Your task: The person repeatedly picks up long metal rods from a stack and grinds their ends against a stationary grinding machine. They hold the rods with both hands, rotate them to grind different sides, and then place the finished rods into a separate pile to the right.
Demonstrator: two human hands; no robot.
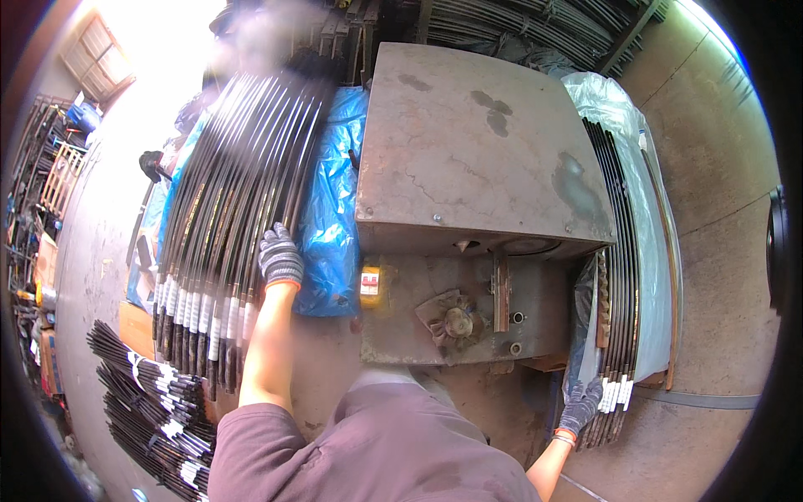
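Observation:
A wide row of long black rods (242, 151) with white bands near their lower ends lies on the left. My left hand (280, 255), in a grey striped glove, is closed at the right edge of this row, its fingers curled over an outermost rod. A smaller row of similar black rods (617, 276) lies on the right, also white-banded near the bottom. My right hand (580, 407), in a matching glove, is closed around the lower end of a rod at that row's left side. Its fingertips are partly hidden.
Between the rows stands a grey metal machine (477, 142) with a yellow switch box (374, 284) and a projecting bar (501, 293). Blue plastic sheeting (333, 226) lies beside the left rods, pale sheeting (657, 276) beside the right. Bundled dark rods (150, 410) lie at lower left.

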